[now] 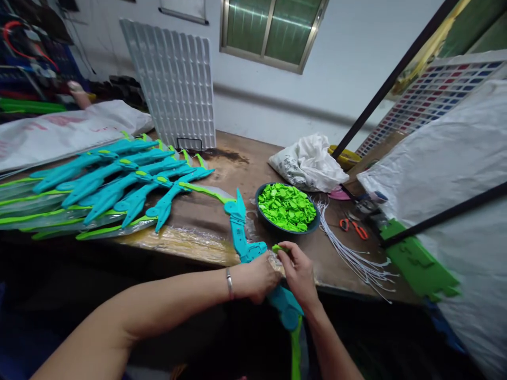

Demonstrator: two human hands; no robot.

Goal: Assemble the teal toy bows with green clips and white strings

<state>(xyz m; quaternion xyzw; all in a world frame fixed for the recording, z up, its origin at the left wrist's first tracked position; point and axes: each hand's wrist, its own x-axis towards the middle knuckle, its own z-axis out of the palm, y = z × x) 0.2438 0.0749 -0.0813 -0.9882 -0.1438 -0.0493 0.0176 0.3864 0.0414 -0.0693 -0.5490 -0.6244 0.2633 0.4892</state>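
A teal toy bow (240,228) with green limbs lies across the table's front edge. My left hand (259,277) is closed around its grip at the middle. My right hand (299,273) pinches a small green plastic piece (279,248) against the bow's grip. Just behind my hands, a dark bowl (261,214) holds many green plastic pieces (287,206).
Several finished teal bows (114,182) are stacked at the left. White strings (352,253), orange scissors (354,227), a crumpled white bag (311,161) and green foam boards (418,264) sit at the right. A white plastic grid tray (174,89) leans on the wall.
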